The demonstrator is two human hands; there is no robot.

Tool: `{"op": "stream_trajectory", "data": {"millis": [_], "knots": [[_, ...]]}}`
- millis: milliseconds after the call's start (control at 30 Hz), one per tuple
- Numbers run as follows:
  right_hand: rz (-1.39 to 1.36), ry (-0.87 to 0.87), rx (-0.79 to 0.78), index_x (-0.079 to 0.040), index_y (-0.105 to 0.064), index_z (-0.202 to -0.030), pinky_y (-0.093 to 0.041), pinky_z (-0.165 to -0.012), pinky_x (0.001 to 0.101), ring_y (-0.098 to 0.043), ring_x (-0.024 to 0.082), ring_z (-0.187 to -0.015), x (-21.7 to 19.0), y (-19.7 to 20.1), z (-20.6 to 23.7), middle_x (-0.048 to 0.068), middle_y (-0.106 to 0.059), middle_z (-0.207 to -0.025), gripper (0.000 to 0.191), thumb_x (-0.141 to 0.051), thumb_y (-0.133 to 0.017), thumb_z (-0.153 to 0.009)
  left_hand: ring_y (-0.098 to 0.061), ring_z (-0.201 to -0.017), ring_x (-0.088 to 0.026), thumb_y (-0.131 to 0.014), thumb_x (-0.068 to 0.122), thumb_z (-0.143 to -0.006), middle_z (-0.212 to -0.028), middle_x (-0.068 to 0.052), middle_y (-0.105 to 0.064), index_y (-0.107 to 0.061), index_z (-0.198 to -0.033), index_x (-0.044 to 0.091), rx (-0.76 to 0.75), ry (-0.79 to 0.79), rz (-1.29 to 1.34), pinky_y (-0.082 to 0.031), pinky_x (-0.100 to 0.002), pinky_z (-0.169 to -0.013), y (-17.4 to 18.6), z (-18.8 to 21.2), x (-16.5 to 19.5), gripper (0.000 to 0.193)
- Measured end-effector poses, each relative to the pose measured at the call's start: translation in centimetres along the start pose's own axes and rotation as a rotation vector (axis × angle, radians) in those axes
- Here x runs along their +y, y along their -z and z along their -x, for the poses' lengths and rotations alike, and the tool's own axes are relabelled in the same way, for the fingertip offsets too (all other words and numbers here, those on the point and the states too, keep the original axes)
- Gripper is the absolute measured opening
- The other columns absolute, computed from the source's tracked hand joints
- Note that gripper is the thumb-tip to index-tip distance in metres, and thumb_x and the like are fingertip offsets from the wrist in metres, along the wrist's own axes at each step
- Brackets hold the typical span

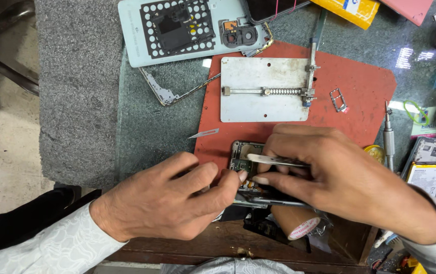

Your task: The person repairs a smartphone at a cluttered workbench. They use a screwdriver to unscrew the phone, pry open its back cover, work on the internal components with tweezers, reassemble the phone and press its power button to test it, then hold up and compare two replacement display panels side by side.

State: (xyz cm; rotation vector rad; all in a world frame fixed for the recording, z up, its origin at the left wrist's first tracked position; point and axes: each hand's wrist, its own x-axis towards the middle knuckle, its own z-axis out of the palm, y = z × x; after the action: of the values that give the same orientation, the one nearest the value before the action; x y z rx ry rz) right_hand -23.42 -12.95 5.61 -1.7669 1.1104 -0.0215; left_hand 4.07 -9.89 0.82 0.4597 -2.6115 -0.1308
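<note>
Head view: I see the opened phone [243, 157] lying on the red mat [360, 101], near edge, mostly under both hands. My left hand [167, 200] presses its fingertips closed on the frame; my right hand [339, 177] pinches tweezers [278, 161] shut over the board. I judge it light, stiff, fragile inside, best held by the edges. A blade [203, 133], metal jig [266, 89] and screwdriver [389, 139] crowd nearby.
</note>
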Motion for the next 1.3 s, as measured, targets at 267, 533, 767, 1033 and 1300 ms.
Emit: {"op": "stream_trajectory", "data": {"millis": [267, 533, 767, 1033, 1300], "knots": [[-0.2, -0.113, 0.024, -0.008, -0.077, -0.107, -0.058, -0.052, 0.0224, -0.069, 0.003, -0.071, 0.5, 1.6, 3.1, -0.001, -0.076, -0.093, 0.028, -0.028, -0.077, -0.088, -0.054, -0.103, -0.017, -0.07, 0.017, -0.098, -0.113, 0.0, -0.058, -0.074, -0.109, 0.006, -0.009, 0.09, 0.109, -0.05, -0.033, -0.081, 0.0, 0.0, 0.4, 0.016], [-0.039, -0.284, 0.197, -0.008, -0.077, -0.103, -0.049, -0.041, 0.0269, -0.063, 0.01, -0.054, -1.6, 0.2, 4.7, -0.001, -0.078, -0.089, 0.029, -0.023, -0.082, -0.079, -0.056, -0.108, -0.02, -0.072, 0.009, -0.089, -0.119, -0.002, -0.061, -0.072, -0.133, 0.009, 0.074, 0.431, 0.272, -0.051, -0.035, -0.091, 1.3, 0.9, 3.4, 0.044], [-0.216, -0.111, 0.282, -0.004, -0.075, -0.103, -0.055, -0.076, 0.0251, -0.068, 0.007, -0.088, -2.2, -1.3, 4.5, 0.001, -0.078, -0.094, 0.023, -0.016, -0.079, -0.085, -0.051, -0.132, -0.03, -0.082, 0.03, -0.086, -0.144, -0.012, -0.055, -0.05, -0.148, 0.002, 0.159, 0.569, 0.34, -0.045, -0.045, -0.109, 1.6, 0.1, 6.5, 0.075], [0.03, -0.006, 0.453, -0.003, -0.075, -0.109, -0.051, -0.072, 0.026, -0.064, 0.011, -0.081, -2.6, -2.2, 5.2, 0.003, -0.074, -0.094, 0.023, -0.015, -0.078, -0.09, -0.051, -0.129, -0.029, -0.084, 0.032, -0.084, -0.142, -0.009, -0.056, -0.053, -0.147, 0.003, 0.085, 0.52, 0.256, -0.043, -0.045, -0.106, 1.6, -1.2, 6.8, 0.076], [0.306, 0.048, 0.877, -0.002, -0.067, -0.136, -0.047, -0.087, 0.0346, -0.057, 0.021, -0.101, -0.9, -2.1, 11.9, 0.015, -0.06, -0.115, 0.029, -0.003, -0.062, -0.108, -0.05, -0.122, -0.03, -0.087, 0.03, -0.076, -0.134, -0.009, -0.055, -0.062, -0.136, 0.001, 0.066, 0.559, 0.362, -0.045, -0.043, -0.105, 2.3, -2.3, 6.9, 0.071]]}}
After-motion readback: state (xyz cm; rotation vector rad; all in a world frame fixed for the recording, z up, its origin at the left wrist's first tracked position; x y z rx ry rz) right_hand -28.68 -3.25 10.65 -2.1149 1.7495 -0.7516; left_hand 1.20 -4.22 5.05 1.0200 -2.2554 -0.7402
